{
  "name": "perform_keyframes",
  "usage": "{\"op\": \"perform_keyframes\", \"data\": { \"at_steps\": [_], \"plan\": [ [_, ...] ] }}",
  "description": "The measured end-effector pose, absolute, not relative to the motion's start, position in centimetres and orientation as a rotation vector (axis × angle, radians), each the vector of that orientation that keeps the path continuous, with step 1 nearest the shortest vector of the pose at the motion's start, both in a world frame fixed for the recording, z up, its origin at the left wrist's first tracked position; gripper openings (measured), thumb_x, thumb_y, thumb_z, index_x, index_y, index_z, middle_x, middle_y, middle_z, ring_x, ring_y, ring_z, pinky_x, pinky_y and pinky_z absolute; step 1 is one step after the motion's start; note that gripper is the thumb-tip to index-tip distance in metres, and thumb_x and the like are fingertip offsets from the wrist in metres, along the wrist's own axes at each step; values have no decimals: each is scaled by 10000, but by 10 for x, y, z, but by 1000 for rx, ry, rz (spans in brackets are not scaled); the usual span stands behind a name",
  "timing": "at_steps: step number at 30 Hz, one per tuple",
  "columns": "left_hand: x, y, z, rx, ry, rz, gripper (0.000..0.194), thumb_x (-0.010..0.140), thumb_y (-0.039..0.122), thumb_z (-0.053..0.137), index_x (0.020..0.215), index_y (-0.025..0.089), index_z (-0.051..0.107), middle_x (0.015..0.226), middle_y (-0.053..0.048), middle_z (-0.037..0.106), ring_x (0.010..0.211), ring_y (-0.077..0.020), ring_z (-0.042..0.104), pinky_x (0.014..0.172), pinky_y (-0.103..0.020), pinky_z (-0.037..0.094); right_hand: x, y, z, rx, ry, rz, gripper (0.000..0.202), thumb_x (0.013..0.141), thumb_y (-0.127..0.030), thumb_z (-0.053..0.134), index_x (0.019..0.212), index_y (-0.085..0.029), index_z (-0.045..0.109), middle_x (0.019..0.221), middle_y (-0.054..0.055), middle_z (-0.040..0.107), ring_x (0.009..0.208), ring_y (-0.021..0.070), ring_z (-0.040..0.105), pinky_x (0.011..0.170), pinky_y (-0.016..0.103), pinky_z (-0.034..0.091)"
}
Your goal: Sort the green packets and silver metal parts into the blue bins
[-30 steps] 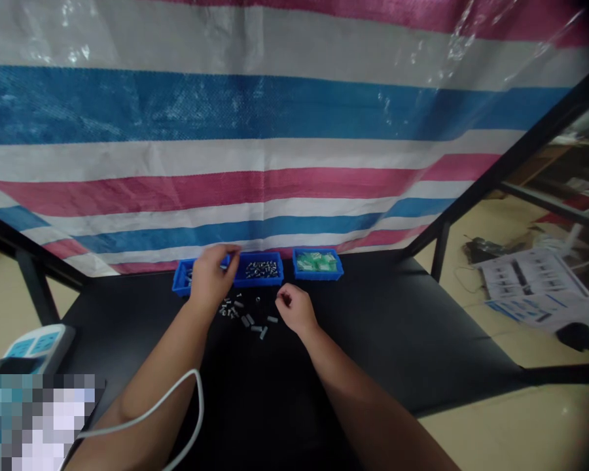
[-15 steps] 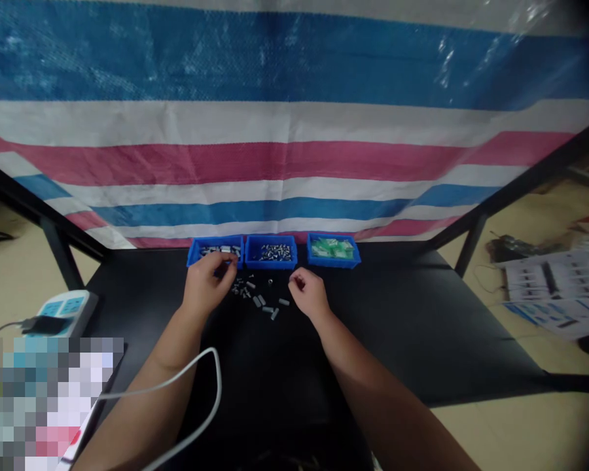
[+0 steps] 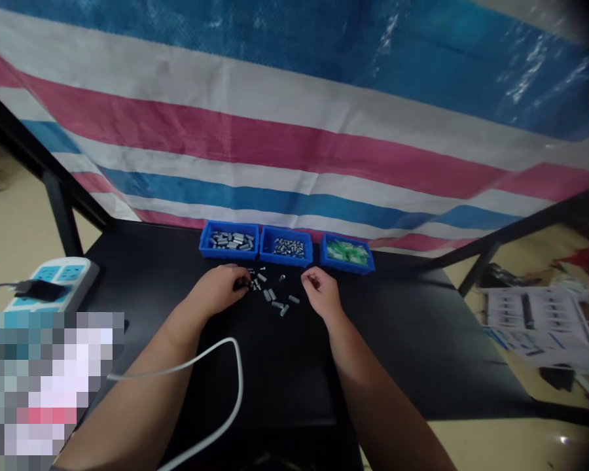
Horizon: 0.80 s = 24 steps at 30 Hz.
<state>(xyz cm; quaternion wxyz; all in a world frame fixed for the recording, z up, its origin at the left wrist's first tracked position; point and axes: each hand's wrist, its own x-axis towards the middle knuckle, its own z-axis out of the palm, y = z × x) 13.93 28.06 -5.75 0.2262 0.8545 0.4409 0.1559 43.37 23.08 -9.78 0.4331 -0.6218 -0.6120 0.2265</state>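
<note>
My left hand point(image 3: 223, 288) rests low on the black tabletop, fingers curled at the left edge of a small scatter of screws point(image 3: 256, 284). Whatever its fingertips hold, if anything, is too small to make out. To the right, my right hand point(image 3: 322, 292) is closed with thumb and fingers pressed together; its grasp is hidden too. Between the hands lie several grey metal cylinders point(image 3: 269, 295) and one small nut-like piece point(image 3: 282, 278). Behind them stand a blue bin of metal cylinders point(image 3: 205, 250), a blue bin of screws point(image 3: 285, 261) and a blue bin with green-and-clear pieces point(image 3: 347, 265).
A white cable point(image 3: 239, 379) loops over my left forearm. On the left are a power strip point(image 3: 78, 281) with a black plug and a blurred-out patch. A striped tarp point(image 3: 275, 140) hangs behind the table point(image 3: 412, 347). Papers and other items lie off to the right.
My left hand has come down from in front of the cylinder bin to the screws on the table. The view has tilted and shifted; my right hand stays closed beside the loose parts.
</note>
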Motion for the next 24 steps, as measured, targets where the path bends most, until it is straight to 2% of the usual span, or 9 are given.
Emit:
{"op": "perform_keyframes", "data": {
  "at_steps": [3, 6, 10, 14, 17, 19, 21, 24],
  "plan": [
    [141, 281, -56, 2363, 1217, 461, 122, 837, 214, 631, 884, 259, 735, 841, -41, 733, 755, -209, 684, 656, -301, 461, 432, 233, -97, -1553, -1515, 585, 169, 878, -336, 596, 783, -207, 651, 635, -19, 552, 579, 142, 510, 581, 264, 401],
    [142, 280, -51, 2338, 1225, 558, 116, 861, 222, 622, 909, 250, 723, 832, -36, 738, 718, -196, 675, 643, -299, 462, 429, 237, -97, -1561, -1489, 556, 177, 878, -342, 596, 780, -204, 651, 627, -22, 543, 574, 139, 501, 578, 264, 391],
    [150, 274, -36, 2238, 1203, 902, 115, 898, 235, 604, 956, 222, 702, 864, -38, 744, 745, -179, 678, 697, -298, 508, 429, 240, -100, -1537, -1472, 544, 165, 875, -329, 598, 786, -201, 653, 624, -28, 542, 572, 135, 498, 582, 262, 386],
    [169, 271, -12, 2172, 1210, 1276, 148, 920, 278, 620, 998, 196, 715, 851, -46, 738, 704, -156, 653, 639, -271, 502, 433, 240, -102, -1488, -1479, 565, 174, 876, -336, 601, 785, -197, 656, 631, -31, 543, 583, 133, 499, 594, 261, 389],
    [188, 280, 8, 2216, 1207, 1429, 172, 934, 287, 613, 1015, 192, 731, 882, -55, 747, 712, -157, 648, 651, -281, 508, 436, 239, -102, -1471, -1484, 585, 173, 873, -338, 599, 788, -199, 657, 641, -29, 553, 589, 134, 503, 601, 260, 397],
    [201, 290, 18, 2313, 1233, 1361, 196, 937, 287, 608, 1052, 196, 739, 933, -68, 762, 814, -191, 678, 723, -311, 525, 437, 239, -101, -1472, -1486, 603, 169, 869, -337, 600, 790, -201, 660, 647, -26, 563, 593, 136, 511, 596, 259, 398],
    [210, 299, 27, 2422, 1303, 1122, 199, 912, 315, 646, 1042, 209, 755, 963, -77, 776, 887, -234, 692, 760, -344, 525, 438, 238, -101, -1463, -1489, 616, 167, 864, -338, 604, 791, -201, 663, 654, -22, 573, 598, 138, 519, 596, 260, 401],
    [212, 303, 35, 2425, 1422, 935, 175, 899, 360, 657, 895, 218, 760, 845, -61, 773, 764, -225, 689, 683, -335, 495, 440, 238, -101, -1436, -1481, 630, 174, 863, -350, 607, 790, -202, 662, 665, -18, 584, 609, 141, 527, 609, 262, 414]
  ]
}}
